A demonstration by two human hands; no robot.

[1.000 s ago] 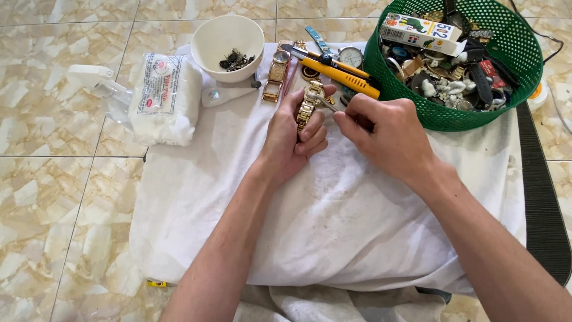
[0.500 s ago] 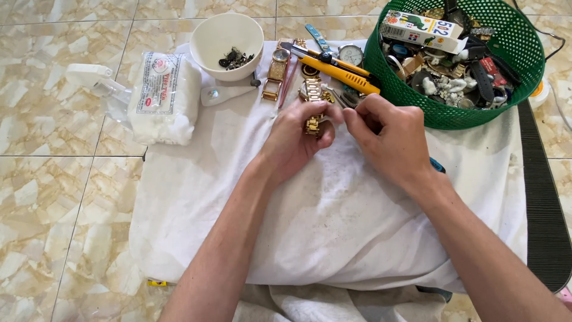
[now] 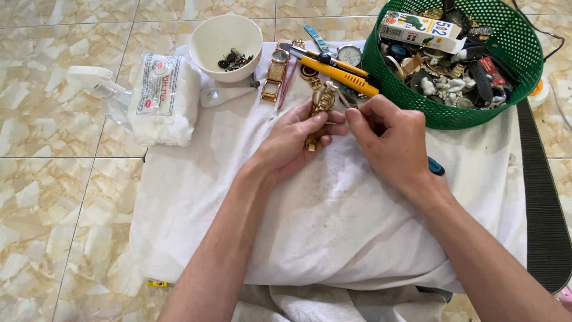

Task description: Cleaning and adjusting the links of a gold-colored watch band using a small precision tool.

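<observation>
Gold watch (image 3: 320, 106) sits pinched in the left hand (image 3: 296, 141), held over the white cloth (image 3: 333, 220) on the tiled floor. Right hand (image 3: 390, 140) has its fingertips pressed together right beside it, maybe on something tiny, can't tell. Yellow knife (image 3: 333, 64), white bowl (image 3: 226, 39) and green basket (image 3: 476, 113) sit just behind.

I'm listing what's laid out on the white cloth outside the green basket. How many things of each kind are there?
Gold watch in the left hand: 1
Other watches on the cloth: 3
Yellow utility knife: 1
White bowl: 1
White cotton pack: 1
Total: 7
</observation>
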